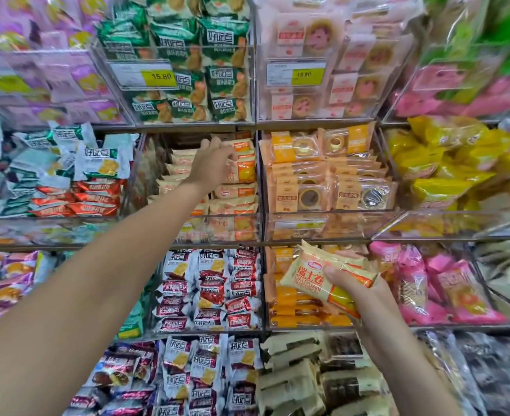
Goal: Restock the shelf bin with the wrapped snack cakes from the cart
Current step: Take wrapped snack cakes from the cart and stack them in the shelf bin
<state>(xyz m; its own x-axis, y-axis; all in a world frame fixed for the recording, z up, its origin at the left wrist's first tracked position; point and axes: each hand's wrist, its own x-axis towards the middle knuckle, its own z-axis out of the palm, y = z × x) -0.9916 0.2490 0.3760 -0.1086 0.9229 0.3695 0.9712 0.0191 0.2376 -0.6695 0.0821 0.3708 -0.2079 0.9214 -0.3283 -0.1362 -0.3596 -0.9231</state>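
The clear shelf bin [217, 231] in the middle row holds a pile of cream-and-orange wrapped snack cakes [235, 192]. My left hand [213, 165] reaches deep into it, its fingers curled on an orange-ended cake [245, 169] at the top of the pile by the bin's right wall. Lower right, in front of the shelves, my right hand [357, 291] grips a small stack of the same cream-and-orange cakes [313, 276], thumb on top. The cart is out of view.
Clear bins of other snacks surround the target bin: green packs [187, 55] above, round cakes in orange wrap [322, 169] to the right, red-and-white packs [211, 289] below, white-and-red packs [76, 181] to the left. Yellow price tags hang on the upper bins.
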